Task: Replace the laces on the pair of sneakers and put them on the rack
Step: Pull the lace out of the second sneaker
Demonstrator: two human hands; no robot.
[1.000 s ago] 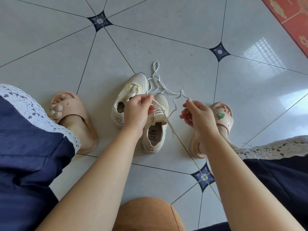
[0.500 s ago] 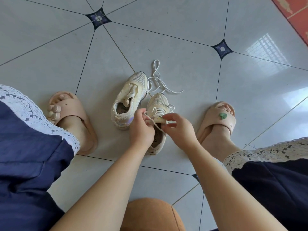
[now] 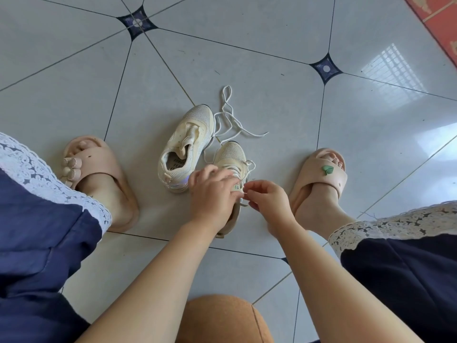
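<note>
Two small cream sneakers stand on the tiled floor between my feet. The left sneaker (image 3: 184,147) has no lace and its tongue hangs loose. The right sneaker (image 3: 231,154) carries a white lace across its eyelets. My left hand (image 3: 212,194) lies over that shoe's opening, fingers curled round its collar and tongue. Beside it, my right hand (image 3: 268,200) pinches the lace end close to the left hand's fingertips. A loose white lace (image 3: 230,120) lies tangled on the floor beyond both toes.
My feet wear beige slippers, one at the left (image 3: 99,174) and one at the right (image 3: 321,179). A brown stool edge (image 3: 222,318) shows under my arms. Grey tiles (image 3: 247,70) spread ahead, and a red mat (image 3: 442,23) lies at the far right corner.
My right hand, which held the lace drawn out to the right, has come in beside the left hand. My left hand has slid back from the eyelets to the shoe's opening.
</note>
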